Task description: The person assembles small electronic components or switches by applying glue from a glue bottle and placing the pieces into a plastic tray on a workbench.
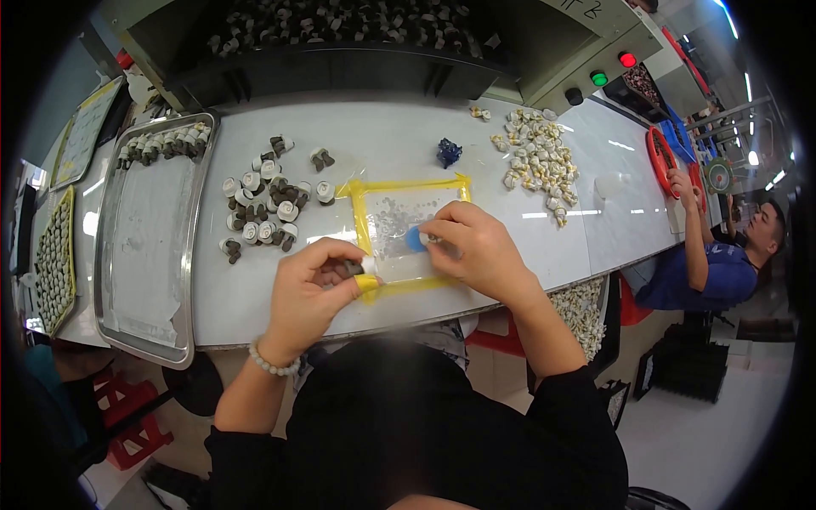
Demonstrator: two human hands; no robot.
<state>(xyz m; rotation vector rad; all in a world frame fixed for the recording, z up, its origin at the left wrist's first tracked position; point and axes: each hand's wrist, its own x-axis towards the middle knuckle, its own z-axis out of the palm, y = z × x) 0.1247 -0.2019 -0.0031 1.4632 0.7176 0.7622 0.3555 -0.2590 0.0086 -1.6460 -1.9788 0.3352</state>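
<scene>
My left hand (306, 289) is closed on a small white-topped figurine part (368, 264) with a dark lower portion; yellow wrapping shows at the thumb tip. My right hand (486, 253) pinches a small white piece (427, 240), with something blue (414, 238) at the fingertips. Both hands hover over a clear sheet edged with yellow tape (359, 212), spotted with glossy drops. Left of it lie several loose figurine parts (270, 204), white on top and dark below. A pile of small white and yellowish pieces (540, 157) spreads on the right.
A metal tray (140, 263) at left holds a row of figurine parts along its far end. A crumpled dark blue lump (449, 153) lies beyond the taped sheet. A machine with a dark bin (340, 72) stands behind. A co-worker (714, 263) sits at right by a red tray (659, 161).
</scene>
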